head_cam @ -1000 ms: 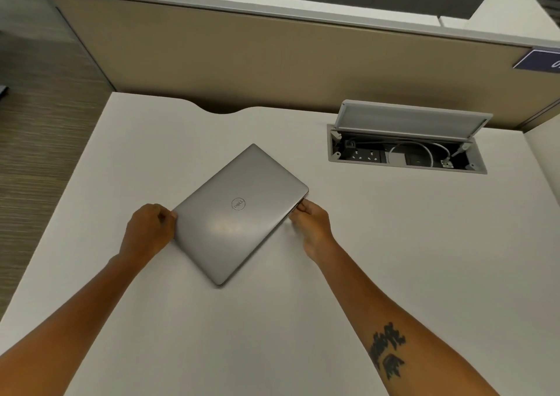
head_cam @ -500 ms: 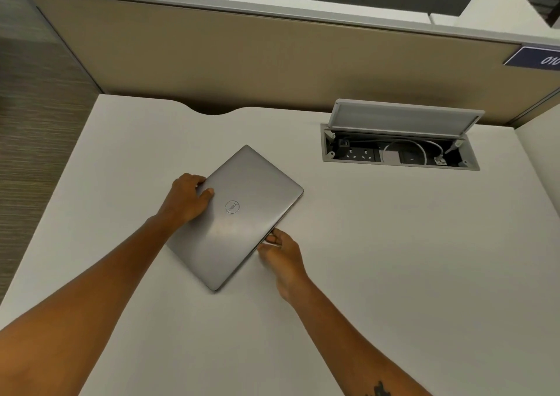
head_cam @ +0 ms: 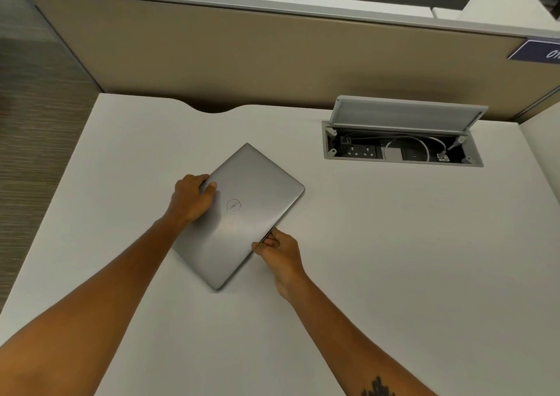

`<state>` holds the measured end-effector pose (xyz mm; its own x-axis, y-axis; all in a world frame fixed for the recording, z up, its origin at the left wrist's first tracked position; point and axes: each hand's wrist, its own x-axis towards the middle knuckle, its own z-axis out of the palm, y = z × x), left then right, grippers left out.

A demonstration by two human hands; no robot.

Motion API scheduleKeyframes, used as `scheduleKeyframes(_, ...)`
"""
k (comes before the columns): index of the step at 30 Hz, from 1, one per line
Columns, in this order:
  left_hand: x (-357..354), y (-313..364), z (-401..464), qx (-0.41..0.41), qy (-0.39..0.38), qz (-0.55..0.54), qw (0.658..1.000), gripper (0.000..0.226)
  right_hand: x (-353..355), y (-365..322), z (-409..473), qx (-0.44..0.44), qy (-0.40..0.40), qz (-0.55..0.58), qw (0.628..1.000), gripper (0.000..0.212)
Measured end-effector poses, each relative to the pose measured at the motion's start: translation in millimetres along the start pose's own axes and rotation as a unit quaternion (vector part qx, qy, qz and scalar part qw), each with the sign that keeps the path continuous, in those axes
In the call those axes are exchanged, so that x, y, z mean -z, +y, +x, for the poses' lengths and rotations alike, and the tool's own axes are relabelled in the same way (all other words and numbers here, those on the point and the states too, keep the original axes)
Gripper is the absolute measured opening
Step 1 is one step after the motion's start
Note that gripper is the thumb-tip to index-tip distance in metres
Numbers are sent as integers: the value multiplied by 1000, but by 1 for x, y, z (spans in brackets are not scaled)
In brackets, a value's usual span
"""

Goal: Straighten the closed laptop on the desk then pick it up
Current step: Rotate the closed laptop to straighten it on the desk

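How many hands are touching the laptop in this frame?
2. The left hand grips the laptop at its upper-left edge, thumb on the lid. The right hand pinches its lower-right edge. The laptop lies skewed on the desk.

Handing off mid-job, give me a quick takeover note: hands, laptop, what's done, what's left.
Left hand: gripping the laptop's left edge, thumb on the lid.
Right hand: fingers pinching its right edge near the front corner.
Laptop: closed, flat on the white desk, skewed diagonally to the desk edge.
Done: both hands are on it.
Left: square it up, then lift.
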<state>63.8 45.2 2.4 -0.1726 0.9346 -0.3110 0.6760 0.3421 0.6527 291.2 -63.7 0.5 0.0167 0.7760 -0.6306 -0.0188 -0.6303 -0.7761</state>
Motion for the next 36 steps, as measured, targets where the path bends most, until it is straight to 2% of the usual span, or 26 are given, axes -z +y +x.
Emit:
scheduleKeyframes(4,-3,-5,-3,5,19,-41,999,53,8,-8,5,2,5,0,1000,32)
scheduleKeyframes(8,-6,-5,-11,19,28,-58,998,48,17,-14,13,2,9,-13,1000,37)
scheduleKeyframes(13,-10,-12,-18,51,36,-96,993,55,22,-17,24,11,13,-23,1000,44)
scheduleKeyframes(21,-18,-21,-39,79,54,-147,984,56,34,-25,50,14,29,-64,997,40)
scheduleKeyframes(23,-21,-23,-47,80,58,-158,983,59,37,-30,54,19,29,-77,996,44)
scheduleKeyframes(28,-30,-29,-62,105,54,-212,970,91,45,-38,62,37,15,-119,992,52)
scheduleKeyframes(32,-38,-31,-76,123,48,-238,962,76,51,-45,67,61,10,-159,985,51)
scheduleKeyframes(36,-40,-35,-81,127,39,-245,960,79,54,-50,71,65,10,-171,983,43)
